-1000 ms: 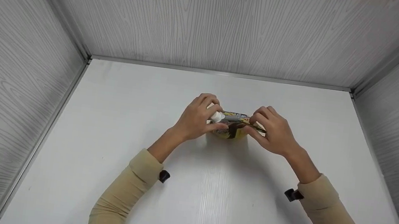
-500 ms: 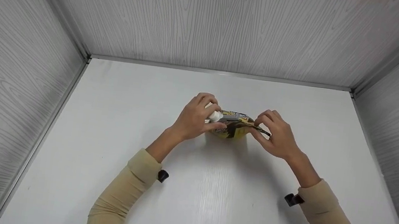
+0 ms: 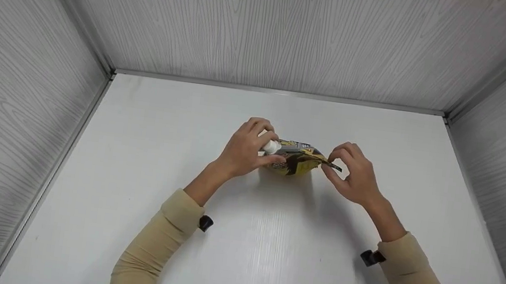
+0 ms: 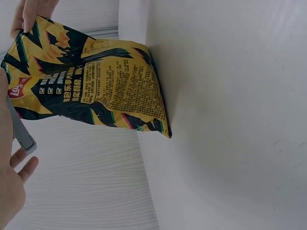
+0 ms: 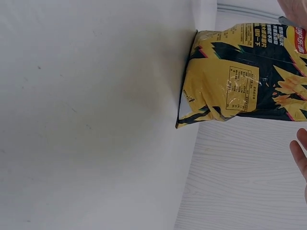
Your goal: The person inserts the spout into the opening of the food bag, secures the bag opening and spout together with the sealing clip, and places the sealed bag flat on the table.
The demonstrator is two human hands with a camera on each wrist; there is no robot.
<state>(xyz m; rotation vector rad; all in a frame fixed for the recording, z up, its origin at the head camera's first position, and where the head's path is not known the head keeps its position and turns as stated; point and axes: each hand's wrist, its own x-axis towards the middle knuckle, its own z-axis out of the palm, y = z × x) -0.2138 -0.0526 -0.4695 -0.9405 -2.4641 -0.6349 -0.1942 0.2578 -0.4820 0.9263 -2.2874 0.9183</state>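
Observation:
A yellow and black chip bag stands upright on the white table, at its middle. A grey clip with a white end runs along the bag's top. My left hand grips the clip's white end, fingers curled round it. My right hand is at the bag's top right corner, with thumb and curled fingers pinching the corner strip. The left wrist view shows the bag's printed back and the clip. The right wrist view shows the bag's side.
Grey wood-grain walls close in the table at the back, left and right. Black wrist mounts sit on both beige sleeves. Bare white tabletop lies all around the bag.
My right hand slid rightwards along the bag's top, from near the middle out to the right corner. The left hand and the bag stayed put.

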